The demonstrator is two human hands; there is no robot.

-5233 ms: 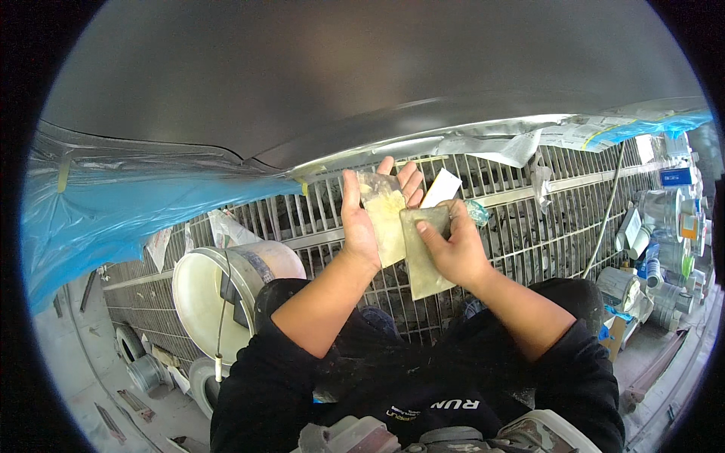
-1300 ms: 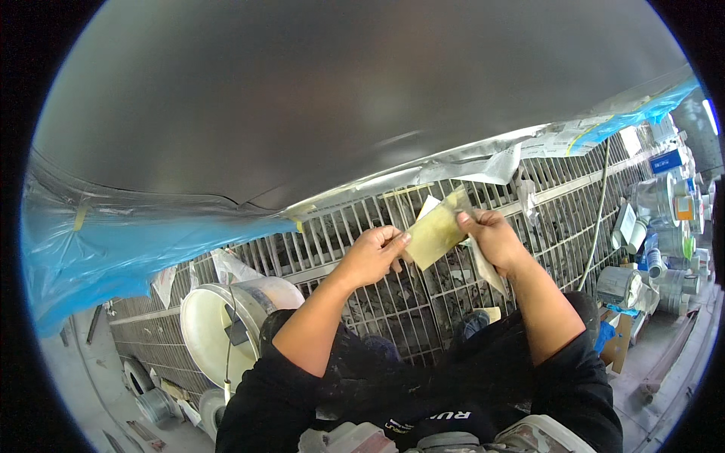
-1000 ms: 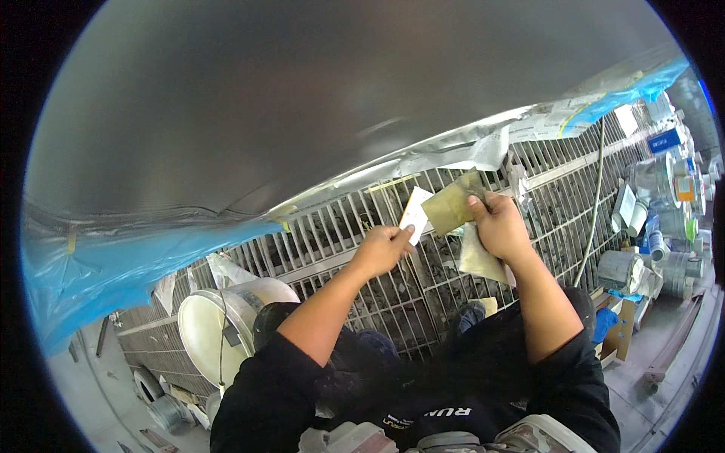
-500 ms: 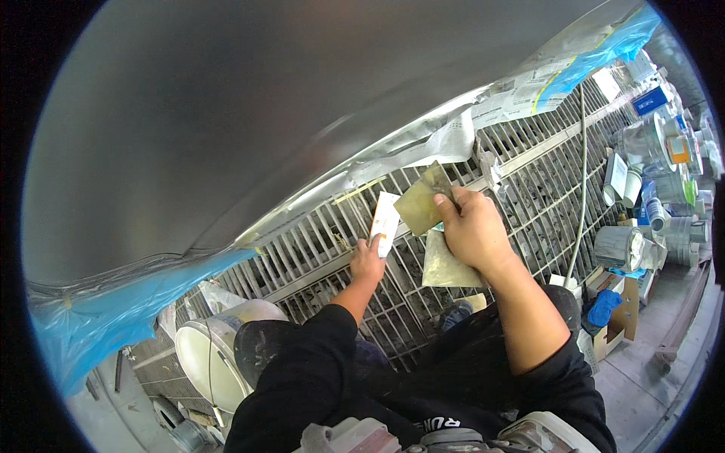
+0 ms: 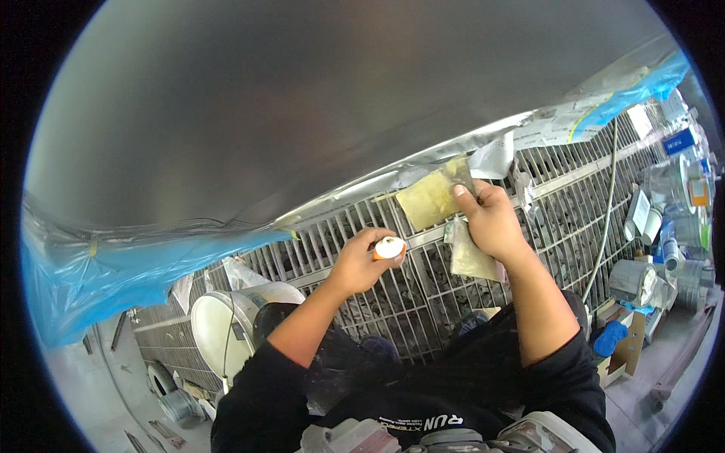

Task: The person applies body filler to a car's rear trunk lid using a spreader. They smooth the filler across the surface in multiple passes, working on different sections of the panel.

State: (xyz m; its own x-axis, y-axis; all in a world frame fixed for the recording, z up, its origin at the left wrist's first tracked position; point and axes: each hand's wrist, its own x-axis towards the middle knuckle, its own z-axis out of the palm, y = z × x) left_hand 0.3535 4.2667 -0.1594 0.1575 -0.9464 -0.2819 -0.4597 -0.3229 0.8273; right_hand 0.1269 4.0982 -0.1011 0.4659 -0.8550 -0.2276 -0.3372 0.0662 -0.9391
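"What does the left hand [image 5: 359,263] have?"

"I see it curled round a white and orange tube [image 5: 390,248], thumb and fingers closed against the sides. Its rounded white end points up at my camera, so I get hardly any of its length. There's a small greenish mark on that end; I can't tell whether I'm looking at a cap or a mouth. Gripped by the sides, I judge, that end is left uncovered."

"And the right hand [image 5: 495,226]?"

"Closed as well. The thumb presses on the right end of a yellow-smeared spreader [image 5: 425,202], with the fingers mostly hidden behind. I take that end grip as leaving most of the flat face bare. A second, paler spreader [image 5: 474,258] hangs below the palm, its upper part out of my sight, probably tucked there so one hand carries both."

"Where's all that in the space?"

"Tube and spreaders are apart, above the metal grating [image 5: 555,177] and near the lower edge of the dark panel [image 5: 317,106]. Blue plastic film [image 5: 128,264] and masking paper [image 5: 559,130] run along that edge, I'd guess as shielding. A white bucket [image 5: 213,325] stands just beside the left knee, perhaps for easy reach."
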